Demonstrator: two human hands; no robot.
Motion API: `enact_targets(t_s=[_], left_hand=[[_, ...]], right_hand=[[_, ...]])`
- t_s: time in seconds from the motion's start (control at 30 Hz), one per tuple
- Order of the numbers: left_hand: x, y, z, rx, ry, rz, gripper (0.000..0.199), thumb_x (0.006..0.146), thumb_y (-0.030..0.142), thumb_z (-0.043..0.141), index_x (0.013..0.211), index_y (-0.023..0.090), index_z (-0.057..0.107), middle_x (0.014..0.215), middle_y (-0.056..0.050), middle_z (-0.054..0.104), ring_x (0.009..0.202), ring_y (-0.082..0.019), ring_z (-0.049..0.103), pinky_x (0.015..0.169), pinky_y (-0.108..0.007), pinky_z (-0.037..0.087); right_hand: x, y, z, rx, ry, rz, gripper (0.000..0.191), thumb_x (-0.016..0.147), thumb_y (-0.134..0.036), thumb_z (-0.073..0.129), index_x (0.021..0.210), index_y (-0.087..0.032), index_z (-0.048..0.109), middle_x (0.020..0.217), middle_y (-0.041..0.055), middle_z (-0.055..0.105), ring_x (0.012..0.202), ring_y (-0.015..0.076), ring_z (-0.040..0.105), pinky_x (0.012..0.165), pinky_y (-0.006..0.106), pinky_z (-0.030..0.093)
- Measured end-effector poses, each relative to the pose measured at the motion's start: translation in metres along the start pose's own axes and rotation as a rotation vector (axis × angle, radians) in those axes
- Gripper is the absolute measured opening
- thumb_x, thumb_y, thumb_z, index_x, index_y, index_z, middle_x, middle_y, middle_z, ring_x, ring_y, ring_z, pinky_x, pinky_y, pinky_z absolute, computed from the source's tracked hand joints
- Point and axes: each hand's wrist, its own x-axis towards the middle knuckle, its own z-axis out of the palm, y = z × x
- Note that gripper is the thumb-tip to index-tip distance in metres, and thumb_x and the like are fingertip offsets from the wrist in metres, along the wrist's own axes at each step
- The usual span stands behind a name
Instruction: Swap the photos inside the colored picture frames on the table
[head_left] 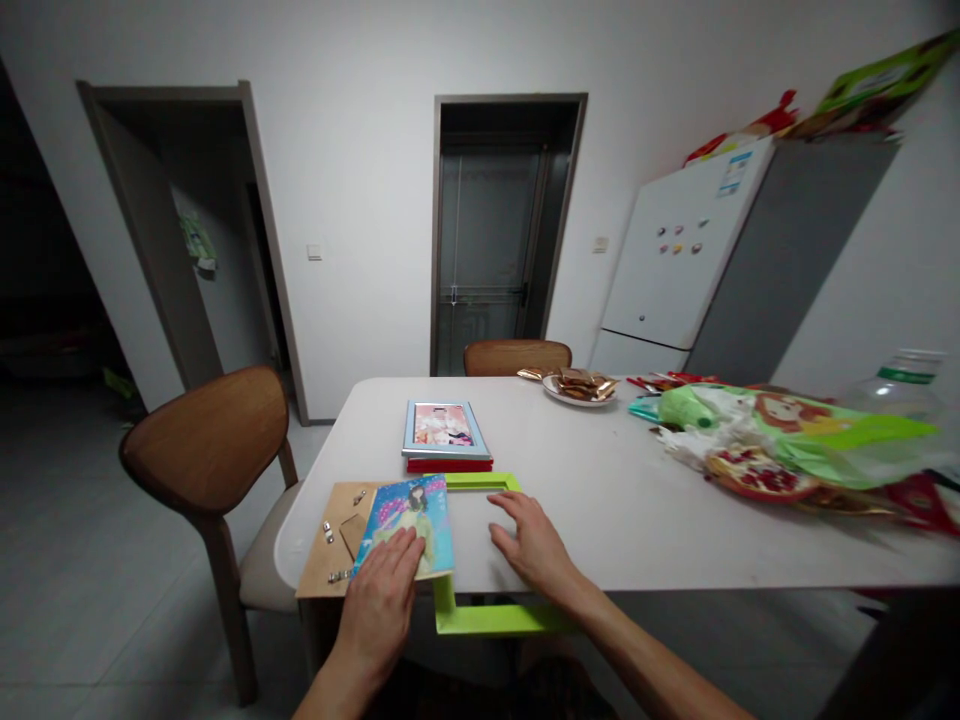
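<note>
My left hand point(386, 590) lies on the lower part of a blue picture point(435, 505) of a figure in a pale green dress, fingers stretched flat. That picture overlaps a brown backing board point(313, 560) with metal clips and the left side of a green frame point(487, 620). The frame's lower edge juts past the table's front edge. Over the frame's right side is my right hand point(529, 540), its thumb and fingers apart with nothing between them. Behind the picture, a light blue framed picture point(444, 428) rests on a red item point(450, 465).
A white table point(577, 540) bears a plate point(581, 398) of wrapped snacks at the back. On the right are a green bag point(840, 430), an opened pomegranate point(757, 478) and a clear plastic bottle point(896, 390). Wooden chairs stand at the left point(210, 440) and behind point(517, 357).
</note>
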Motion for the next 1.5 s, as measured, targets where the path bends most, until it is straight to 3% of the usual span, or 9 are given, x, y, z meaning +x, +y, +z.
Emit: enact_targets(t_s=[0.17, 0.3, 0.4, 0.5, 0.6, 0.73, 0.83, 0.97, 1.5], left_hand=[[0.019, 0.009, -0.030, -0.375, 0.364, -0.238, 0.031, 0.080, 0.025, 0.038, 0.103, 0.018, 0.057, 0.107, -0.006, 0.060, 0.103, -0.021, 0.052, 0.091, -0.035, 0.038], [0.029, 0.038, -0.030, -0.918, 0.477, -0.486, 0.037, 0.077, 0.040, 0.043, 0.097, 0.012, 0.057, 0.093, -0.007, 0.065, 0.091, -0.022, 0.058, 0.080, -0.033, 0.045], [0.031, 0.056, -0.015, -1.249, 0.429, -0.521, 0.041, 0.073, 0.041, 0.050, 0.101, 0.012, 0.053, 0.092, -0.008, 0.065, 0.088, -0.021, 0.059, 0.076, -0.031, 0.047], [0.030, 0.058, 0.000, -1.409, 0.302, -0.485, 0.043, 0.072, 0.037, 0.053, 0.107, 0.013, 0.048, 0.099, -0.010, 0.062, 0.092, -0.021, 0.057, 0.078, -0.032, 0.046], [0.027, 0.046, 0.007, -1.334, 0.229, -0.490, 0.048, 0.070, 0.034, 0.055, 0.112, 0.013, 0.042, 0.109, -0.013, 0.057, 0.100, -0.022, 0.054, 0.084, -0.033, 0.043], [0.021, 0.032, 0.012, -0.971, 0.125, -0.442, 0.046, 0.068, 0.028, 0.053, 0.110, 0.012, 0.045, 0.116, -0.014, 0.051, 0.109, -0.022, 0.046, 0.094, -0.035, 0.034], [0.014, 0.032, 0.019, -0.655, -0.046, -0.351, 0.041, 0.066, 0.023, 0.053, 0.105, 0.012, 0.051, 0.115, -0.014, 0.052, 0.110, -0.024, 0.045, 0.097, -0.038, 0.031], [0.006, 0.036, 0.029, -0.418, -0.127, -0.233, 0.045, 0.062, 0.019, 0.055, 0.106, 0.011, 0.052, 0.123, -0.015, 0.045, 0.118, -0.026, 0.037, 0.100, -0.040, 0.027], [0.007, 0.039, 0.024, -0.318, -0.220, -0.145, 0.038, 0.066, 0.020, 0.052, 0.104, 0.014, 0.054, 0.126, -0.013, 0.043, 0.122, -0.026, 0.028, 0.100, -0.043, 0.026]], right_hand=[[-0.001, -0.030, 0.001, 0.461, -0.145, 0.044, 0.030, 0.072, -0.026, 0.045, 0.095, -0.015, 0.060, 0.086, 0.0061, 0.062, 0.069, 0.0141, 0.055, 0.068, 0.028, 0.044], [-0.004, -0.047, 0.017, 0.934, -0.336, 0.321, 0.031, 0.074, -0.038, 0.045, 0.089, -0.014, 0.057, 0.079, 0.0055, 0.062, 0.064, 0.0131, 0.057, 0.054, 0.024, 0.044], [-0.002, -0.049, 0.024, 1.291, -0.186, 0.478, 0.028, 0.075, -0.041, 0.043, 0.084, -0.016, 0.052, 0.083, 0.0059, 0.061, 0.069, 0.0131, 0.059, 0.059, 0.025, 0.046], [0.006, -0.038, 0.015, 1.307, 0.028, 0.488, 0.022, 0.074, -0.037, 0.044, 0.086, -0.019, 0.051, 0.081, 0.0049, 0.063, 0.073, 0.0147, 0.060, 0.060, 0.026, 0.048], [0.016, -0.018, -0.003, 1.109, 0.060, 0.516, 0.019, 0.075, -0.030, 0.040, 0.085, -0.019, 0.051, 0.075, 0.0051, 0.064, 0.070, 0.0166, 0.060, 0.058, 0.026, 0.048], [0.023, 0.008, -0.017, 0.884, -0.062, 0.591, 0.018, 0.075, -0.021, 0.034, 0.079, -0.017, 0.051, 0.070, 0.0062, 0.064, 0.065, 0.0166, 0.061, 0.057, 0.025, 0.048], [0.025, 0.018, -0.013, 0.791, -0.136, 0.592, 0.018, 0.072, -0.016, 0.035, 0.078, -0.015, 0.052, 0.068, 0.0068, 0.064, 0.064, 0.0164, 0.061, 0.054, 0.023, 0.047], [0.028, 0.022, -0.002, 0.766, -0.195, 0.565, 0.025, 0.068, -0.012, 0.034, 0.083, -0.011, 0.053, 0.066, 0.0068, 0.064, 0.059, 0.0157, 0.060, 0.050, 0.022, 0.045], [0.031, 0.027, 0.011, 0.376, -0.184, 0.403, 0.035, 0.070, -0.015, 0.031, 0.086, -0.008, 0.060, 0.071, 0.0071, 0.065, 0.064, 0.0147, 0.059, 0.054, 0.020, 0.041]])
